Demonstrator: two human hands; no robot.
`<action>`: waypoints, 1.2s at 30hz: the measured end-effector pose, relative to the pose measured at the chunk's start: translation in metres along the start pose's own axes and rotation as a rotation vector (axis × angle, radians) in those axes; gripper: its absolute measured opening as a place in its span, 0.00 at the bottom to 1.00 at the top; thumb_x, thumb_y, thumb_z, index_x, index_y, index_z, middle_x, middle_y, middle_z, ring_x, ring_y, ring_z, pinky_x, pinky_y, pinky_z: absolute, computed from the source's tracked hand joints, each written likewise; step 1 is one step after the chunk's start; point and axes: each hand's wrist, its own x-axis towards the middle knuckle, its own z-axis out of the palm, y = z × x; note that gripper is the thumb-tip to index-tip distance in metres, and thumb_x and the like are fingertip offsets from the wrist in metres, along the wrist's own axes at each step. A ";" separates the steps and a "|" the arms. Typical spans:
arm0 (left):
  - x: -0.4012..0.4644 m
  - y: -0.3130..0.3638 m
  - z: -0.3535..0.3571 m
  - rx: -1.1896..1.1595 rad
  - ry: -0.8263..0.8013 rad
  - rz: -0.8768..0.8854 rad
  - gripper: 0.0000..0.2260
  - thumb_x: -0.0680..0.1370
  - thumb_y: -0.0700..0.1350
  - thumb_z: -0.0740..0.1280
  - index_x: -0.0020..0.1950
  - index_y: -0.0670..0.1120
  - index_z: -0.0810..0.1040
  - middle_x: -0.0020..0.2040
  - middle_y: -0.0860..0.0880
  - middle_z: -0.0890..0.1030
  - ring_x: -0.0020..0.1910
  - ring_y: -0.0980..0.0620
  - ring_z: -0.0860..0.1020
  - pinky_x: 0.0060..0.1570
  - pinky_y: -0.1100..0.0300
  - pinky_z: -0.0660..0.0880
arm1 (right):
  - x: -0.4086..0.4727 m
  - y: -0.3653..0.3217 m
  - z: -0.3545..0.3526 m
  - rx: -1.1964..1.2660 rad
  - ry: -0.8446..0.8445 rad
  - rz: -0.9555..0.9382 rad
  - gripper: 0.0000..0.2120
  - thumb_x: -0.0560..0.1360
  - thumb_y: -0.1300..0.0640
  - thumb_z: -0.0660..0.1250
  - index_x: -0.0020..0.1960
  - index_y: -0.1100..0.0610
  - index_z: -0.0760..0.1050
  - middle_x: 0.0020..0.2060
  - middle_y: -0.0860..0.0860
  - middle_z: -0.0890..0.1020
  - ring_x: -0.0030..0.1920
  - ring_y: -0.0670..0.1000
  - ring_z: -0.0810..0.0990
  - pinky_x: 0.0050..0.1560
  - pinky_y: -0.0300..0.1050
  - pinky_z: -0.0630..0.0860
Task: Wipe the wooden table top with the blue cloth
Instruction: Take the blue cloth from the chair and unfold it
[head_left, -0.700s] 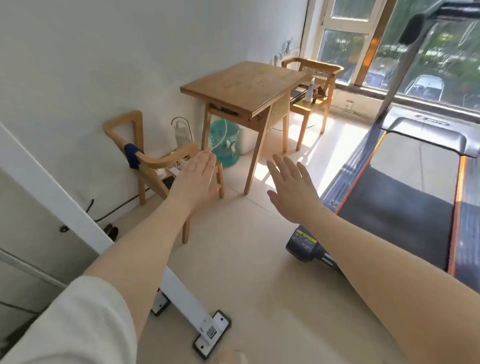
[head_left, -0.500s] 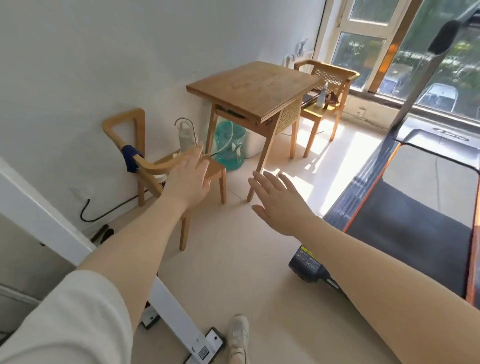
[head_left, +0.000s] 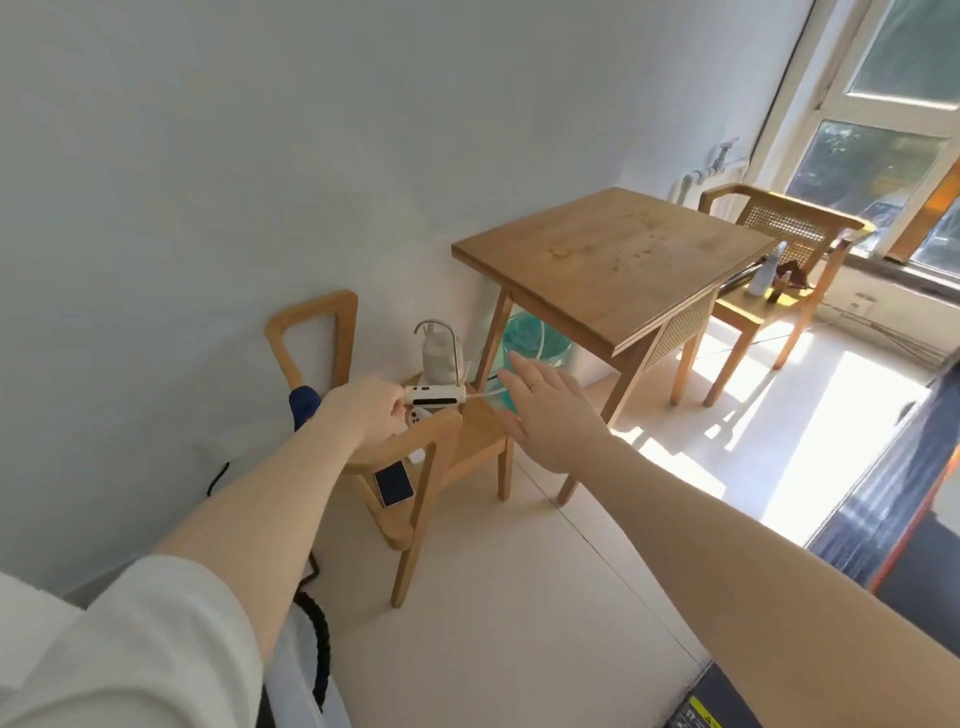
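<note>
One view only, from the head. The blue cloth (head_left: 304, 405) hangs on the armrest of the near wooden chair (head_left: 436, 457) against the wall, partly hidden behind the left forearm, so its long axis cannot be read. The left hand (head_left: 366, 410) is much the nearer: it hovers over the chair seat with the cloth just behind its wrist, toward the wall. Its fingers curl downward; I cannot tell whether they grip anything. The right hand (head_left: 550, 410) floats flat with fingers spread wide, holding nothing, between chair and desk (head_left: 613, 265). The desk top, speckled with marks, lies well beyond, untouched. Reaching the cloth probably calls for drawing the left hand back.
</note>
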 end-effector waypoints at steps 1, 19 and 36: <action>0.011 -0.006 0.001 0.015 -0.029 -0.026 0.11 0.80 0.46 0.57 0.56 0.47 0.76 0.52 0.48 0.79 0.46 0.50 0.77 0.37 0.60 0.70 | 0.018 0.006 0.003 -0.011 -0.018 -0.026 0.25 0.81 0.46 0.49 0.74 0.54 0.54 0.76 0.53 0.52 0.75 0.54 0.51 0.73 0.51 0.49; 0.122 -0.179 0.063 -0.494 0.011 -0.643 0.17 0.81 0.44 0.55 0.70 0.44 0.67 0.62 0.44 0.76 0.58 0.46 0.75 0.57 0.55 0.71 | 0.344 -0.070 0.122 0.188 -0.488 -0.505 0.23 0.81 0.55 0.52 0.73 0.60 0.55 0.73 0.56 0.60 0.70 0.58 0.61 0.65 0.51 0.63; 0.223 -0.301 0.178 -0.927 -0.166 -0.680 0.25 0.78 0.46 0.64 0.72 0.53 0.58 0.55 0.45 0.76 0.50 0.48 0.77 0.50 0.53 0.76 | 0.456 -0.167 0.291 0.569 -0.839 -0.098 0.22 0.79 0.52 0.58 0.71 0.59 0.62 0.64 0.57 0.73 0.63 0.57 0.72 0.61 0.47 0.68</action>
